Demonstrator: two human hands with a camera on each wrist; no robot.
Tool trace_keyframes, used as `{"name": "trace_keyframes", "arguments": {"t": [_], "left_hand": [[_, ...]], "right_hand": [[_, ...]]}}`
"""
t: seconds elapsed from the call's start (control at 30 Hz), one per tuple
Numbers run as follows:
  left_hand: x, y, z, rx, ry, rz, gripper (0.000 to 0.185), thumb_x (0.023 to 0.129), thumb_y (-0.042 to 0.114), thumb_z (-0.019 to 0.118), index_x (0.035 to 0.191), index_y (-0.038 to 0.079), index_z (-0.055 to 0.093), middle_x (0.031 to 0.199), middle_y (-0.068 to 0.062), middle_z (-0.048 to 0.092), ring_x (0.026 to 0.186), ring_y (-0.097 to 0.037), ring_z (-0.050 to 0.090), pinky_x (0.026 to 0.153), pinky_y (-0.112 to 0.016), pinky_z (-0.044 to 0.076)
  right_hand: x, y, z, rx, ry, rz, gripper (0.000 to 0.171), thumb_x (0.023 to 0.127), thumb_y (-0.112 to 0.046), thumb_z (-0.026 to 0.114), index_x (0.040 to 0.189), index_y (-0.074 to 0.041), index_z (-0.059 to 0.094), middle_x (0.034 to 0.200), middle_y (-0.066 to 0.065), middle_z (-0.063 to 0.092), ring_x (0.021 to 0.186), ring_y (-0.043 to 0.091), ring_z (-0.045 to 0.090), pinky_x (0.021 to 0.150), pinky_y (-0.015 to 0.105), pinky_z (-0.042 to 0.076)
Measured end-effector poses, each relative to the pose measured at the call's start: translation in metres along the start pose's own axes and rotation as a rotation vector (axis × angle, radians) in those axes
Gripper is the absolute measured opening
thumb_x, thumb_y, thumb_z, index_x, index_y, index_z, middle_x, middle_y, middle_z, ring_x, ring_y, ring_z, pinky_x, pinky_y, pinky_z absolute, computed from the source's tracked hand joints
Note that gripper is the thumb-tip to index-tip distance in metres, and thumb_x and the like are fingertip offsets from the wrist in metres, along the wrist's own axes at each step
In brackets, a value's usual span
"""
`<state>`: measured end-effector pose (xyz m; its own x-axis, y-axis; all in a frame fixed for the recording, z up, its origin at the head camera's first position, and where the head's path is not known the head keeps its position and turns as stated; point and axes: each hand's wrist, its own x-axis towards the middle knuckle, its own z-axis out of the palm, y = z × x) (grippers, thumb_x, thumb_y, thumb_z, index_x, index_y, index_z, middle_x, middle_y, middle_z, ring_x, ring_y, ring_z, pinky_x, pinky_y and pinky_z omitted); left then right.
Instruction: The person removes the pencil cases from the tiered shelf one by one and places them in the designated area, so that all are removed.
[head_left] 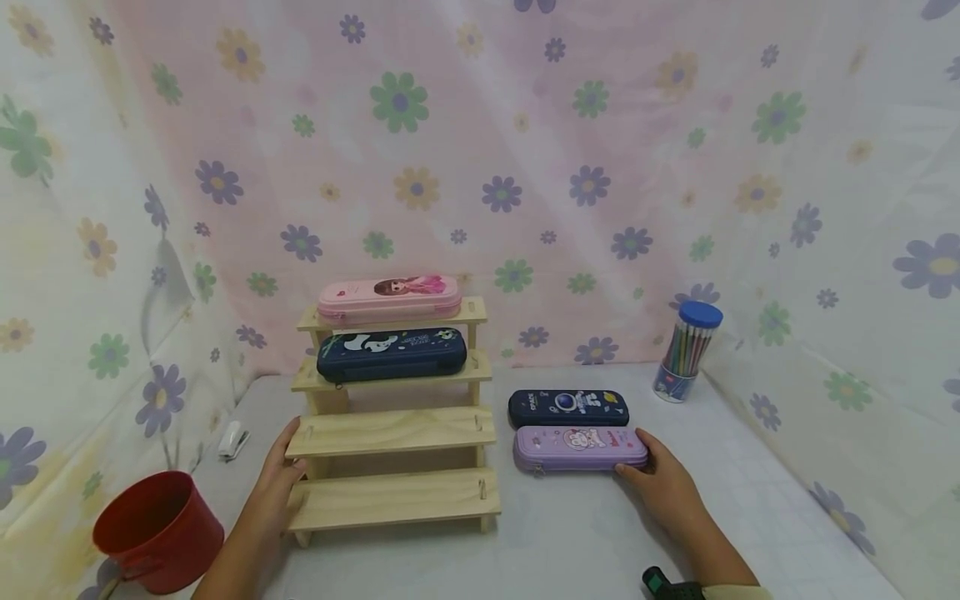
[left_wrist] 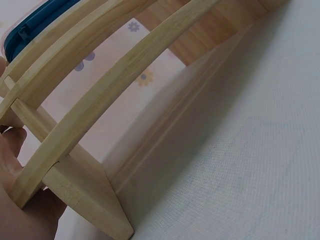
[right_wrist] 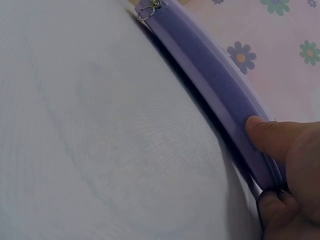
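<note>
A lilac pencil case (head_left: 577, 448) with a cartoon figure lies at the right of the stepped wooden rack (head_left: 397, 500). My right hand (head_left: 666, 479) grips its right end, thumb (right_wrist: 267, 135) on the zipped front side. Directly behind it is a navy pencil case (head_left: 536, 408) with an astronaut print. My left hand (head_left: 279, 479) holds the left end of the rack's lower steps, its fingers around the wood in the left wrist view. On the rack's top step rests a pink pencil case (head_left: 360, 304); a dark blue panda pencil case (head_left: 412, 360) sits one step below.
A red pot (head_left: 191, 533) stands at the front left, with a small white object (head_left: 233, 439) behind it. At the back right, a blue-lidded tub of pencils (head_left: 684, 358) stands near the flowered cloth wall (head_left: 465, 125). White cloth covers the table (head_left: 585, 542).
</note>
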<state>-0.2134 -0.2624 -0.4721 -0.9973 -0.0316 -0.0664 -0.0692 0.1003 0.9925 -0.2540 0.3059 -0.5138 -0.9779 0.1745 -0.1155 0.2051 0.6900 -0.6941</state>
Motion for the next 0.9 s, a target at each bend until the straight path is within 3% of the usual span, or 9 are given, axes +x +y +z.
{"name": "trace_keyframes", "arguments": {"t": [0.27,0.7,0.9], "left_hand": [[0.0013,0.0008,-0.0012,-0.002,-0.015,0.061,0.072,0.111,0.010,0.032,0.169,0.022,-0.008,0.176,-0.002,-0.012,0.162,-0.032,-0.016,0.124,-0.065,-0.013],[0.0006,0.0018,0.0003,-0.008,0.000,0.017,0.072,0.109,0.008,0.030,0.170,0.024,-0.005,0.177,-0.002,-0.011,0.162,-0.031,-0.014,0.124,-0.066,-0.015],[-0.0005,0.0022,0.0007,-0.009,-0.009,0.043,0.072,0.110,0.008,0.030,0.170,0.022,-0.006,0.177,-0.004,-0.011,0.162,-0.034,-0.014,0.123,-0.068,-0.015]], "right_hand": [[0.0010,0.0006,-0.0005,0.005,0.002,-0.004,0.098,0.096,-0.043,0.074,0.168,-0.007,0.017,0.170,0.026,0.022,0.155,0.050,0.022,0.121,0.067,0.025],[-0.0034,-0.0039,-0.0024,0.029,0.000,0.005,0.101,0.095,-0.042,0.076,0.166,-0.001,0.017,0.169,0.027,0.025,0.154,0.048,0.027,0.121,0.061,0.030],[-0.0052,-0.0038,-0.0030,0.107,-0.005,-0.006,0.109,0.093,-0.049,0.076,0.166,0.002,0.013,0.169,0.029,0.022,0.155,0.047,0.028,0.121,0.056,0.033]]}}
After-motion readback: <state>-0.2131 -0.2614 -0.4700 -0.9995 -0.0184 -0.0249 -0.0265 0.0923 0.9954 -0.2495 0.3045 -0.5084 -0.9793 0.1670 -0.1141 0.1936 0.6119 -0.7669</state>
